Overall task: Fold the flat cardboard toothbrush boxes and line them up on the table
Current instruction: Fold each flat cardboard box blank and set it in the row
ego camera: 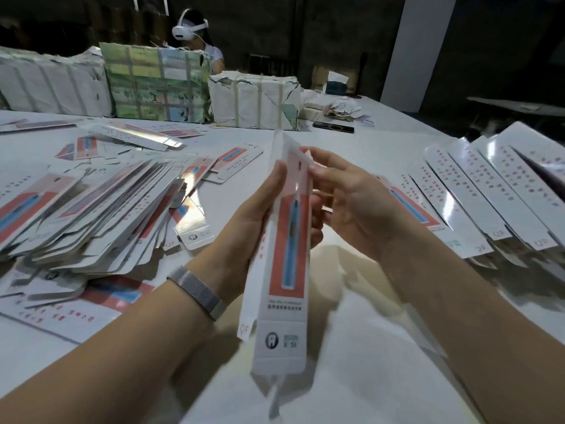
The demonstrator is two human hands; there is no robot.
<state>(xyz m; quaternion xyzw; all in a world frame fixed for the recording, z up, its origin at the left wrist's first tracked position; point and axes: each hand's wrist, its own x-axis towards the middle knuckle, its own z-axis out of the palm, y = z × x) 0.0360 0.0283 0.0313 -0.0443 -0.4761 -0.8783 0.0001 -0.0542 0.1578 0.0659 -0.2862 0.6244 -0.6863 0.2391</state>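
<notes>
Two hands are working one toothbrush box (287,255), which I am holding above the white table (367,347), long axis running away from me, printed red-and-blue face up. My left hand (244,221) is gripping the box's left edge, thumb lying along the face and fingers curled underneath. My right hand (345,206) is holding the right edge near the far end; its fingertips (315,171) are touching the upper edge, and the remaining fingers are curling behind the box. The box is appearing partly opened, with a side panel showing on the left. A metal mesh wristband (198,293) is sitting on my left wrist.

A loose heap of flat boxes (91,215) is lying on the table to my left. A row of boxes (489,197) is lying side by side to my right, overlapping. Wrapped bundles (253,101) are standing at the table's far edge, with a person wearing a headset (189,27) behind them.
</notes>
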